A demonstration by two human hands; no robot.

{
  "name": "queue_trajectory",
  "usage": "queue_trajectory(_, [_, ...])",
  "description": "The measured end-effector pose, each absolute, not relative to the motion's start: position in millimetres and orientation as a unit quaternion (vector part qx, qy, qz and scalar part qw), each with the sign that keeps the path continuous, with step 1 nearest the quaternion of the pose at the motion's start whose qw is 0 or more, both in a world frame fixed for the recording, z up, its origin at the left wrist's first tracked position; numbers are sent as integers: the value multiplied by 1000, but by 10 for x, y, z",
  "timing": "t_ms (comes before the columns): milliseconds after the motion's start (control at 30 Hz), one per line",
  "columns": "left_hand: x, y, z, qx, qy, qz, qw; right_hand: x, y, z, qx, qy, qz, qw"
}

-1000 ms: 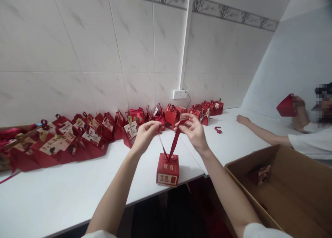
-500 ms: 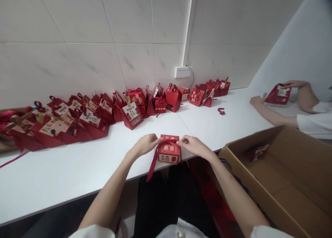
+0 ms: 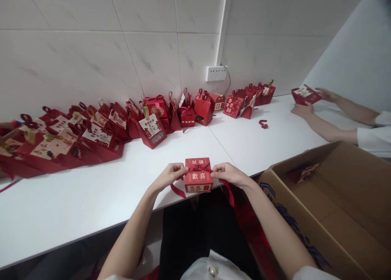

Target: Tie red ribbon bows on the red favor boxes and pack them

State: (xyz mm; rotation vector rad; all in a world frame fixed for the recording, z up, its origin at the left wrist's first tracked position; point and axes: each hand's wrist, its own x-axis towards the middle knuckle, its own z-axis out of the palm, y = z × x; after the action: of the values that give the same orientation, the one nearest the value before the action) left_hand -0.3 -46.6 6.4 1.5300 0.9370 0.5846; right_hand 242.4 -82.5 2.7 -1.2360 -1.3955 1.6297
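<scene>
A small red gift box with printed characters sits at the front edge of the white table. A dark red ribbon crosses its top, knotted in the middle like a bow. On the box's left side, my left hand pinches the ribbon, and one tail hangs below that hand. Opposite it, my right hand grips the ribbon's other side, its tail dropping over the table edge. Both hands have fingers closed, close against the box.
Many red gift boxes line the wall. A small red ribbon piece lies on the white table. An open cardboard carton stands at right. Another person's hands hold a red box. A socket strip is on the wall.
My hands have drawn the ribbon outward to both sides, and its tails now hang left and right. The other person's box has moved left and back onto the table.
</scene>
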Motion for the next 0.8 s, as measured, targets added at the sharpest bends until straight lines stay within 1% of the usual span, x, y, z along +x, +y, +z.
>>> queue_trajectory(133, [-21, -444, 39, 640, 385, 272, 606, 2412, -815, -42, -439, -501, 661, 346])
queue_trajectory(333, [-19, -454, -84, 626, 375, 279, 624, 2384, -819, -63, -422, -467, 697, 344])
queue_trajectory(533, [-21, -481, -144, 615, 384, 279, 630, 2426, -806, -97, -410, -458, 701, 362])
queue_trajectory(800, [-126, -457, -100, 640, 407, 250, 602, 2558, -807, -168, -400, -476, 703, 345])
